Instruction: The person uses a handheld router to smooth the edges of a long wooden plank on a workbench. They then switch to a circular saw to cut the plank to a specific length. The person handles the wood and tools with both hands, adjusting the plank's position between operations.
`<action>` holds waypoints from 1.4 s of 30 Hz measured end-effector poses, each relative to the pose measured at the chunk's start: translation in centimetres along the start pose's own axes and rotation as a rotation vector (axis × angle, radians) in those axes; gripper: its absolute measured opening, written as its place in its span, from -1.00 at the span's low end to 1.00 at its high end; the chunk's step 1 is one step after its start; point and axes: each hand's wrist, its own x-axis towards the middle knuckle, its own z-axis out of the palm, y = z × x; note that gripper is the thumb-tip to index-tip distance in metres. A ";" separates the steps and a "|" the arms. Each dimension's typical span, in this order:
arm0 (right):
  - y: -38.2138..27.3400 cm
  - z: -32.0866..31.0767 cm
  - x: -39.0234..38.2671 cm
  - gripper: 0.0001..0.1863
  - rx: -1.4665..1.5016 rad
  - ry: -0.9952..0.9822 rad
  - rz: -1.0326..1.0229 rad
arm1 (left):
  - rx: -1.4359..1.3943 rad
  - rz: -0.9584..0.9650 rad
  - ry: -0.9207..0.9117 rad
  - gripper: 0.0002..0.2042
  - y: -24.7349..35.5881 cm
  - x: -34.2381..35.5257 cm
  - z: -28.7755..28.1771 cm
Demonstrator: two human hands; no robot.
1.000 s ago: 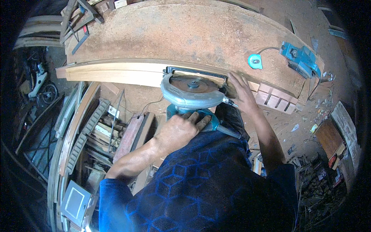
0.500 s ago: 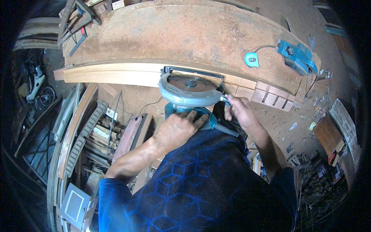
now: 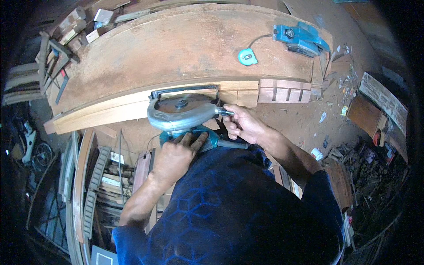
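Circular saw (image 3: 190, 119), teal and silver, sits directly in front of the person's torso at the near edge of the bench (image 3: 154, 51). It is turned so the broad face of its dark blade (image 3: 165, 106) looks up, silver guard curving round the near side. Its black base frame (image 3: 183, 89) lies along the light wooden boards (image 3: 104, 115) on that edge.

Left hand (image 3: 172, 159): over the teal motor housing, fingers bent onto it, holding the saw there; thumb out of sight, firmness cannot be told. Right hand (image 3: 247, 126): narrow grip, thumb and forefinger closed on a small metal fitting (image 3: 224, 112) at the guard's right end — other fingers loosely curled.

A grey sleeve (image 3: 232, 144) projects right from the saw's rear, below the right hand.

Right of the boards: a pinkish slotted wooden piece (image 3: 285, 91). Farther back on the bench: turquoise tape measure (image 3: 247, 57), with a blue power planer (image 3: 302, 39) to its right. Lower left, beyond the left forearm — stacked timber (image 3: 84, 185).
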 end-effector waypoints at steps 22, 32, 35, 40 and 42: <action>2.2 8.0 -5.6 -0.42 -1.588 0.670 -0.642 | -0.132 0.190 0.422 -0.55 -5.3 -4.7 1.9; 7.2 12.7 -2.5 -0.37 -1.543 0.246 -0.700 | 0.048 0.517 0.245 -0.54 -6.3 -3.3 -2.5; 9.3 12.7 -3.8 -0.39 -1.365 0.449 -0.823 | 0.051 0.559 0.272 -0.54 -4.9 -2.7 -4.1; 14.9 12.1 -7.4 -0.31 -0.922 0.756 -1.041 | -0.207 0.484 0.575 -0.63 -4.8 -0.9 -3.2; 17.0 10.9 -9.3 -0.34 -0.759 0.862 -1.136 | -0.326 0.329 0.662 -0.67 -6.3 1.3 -1.4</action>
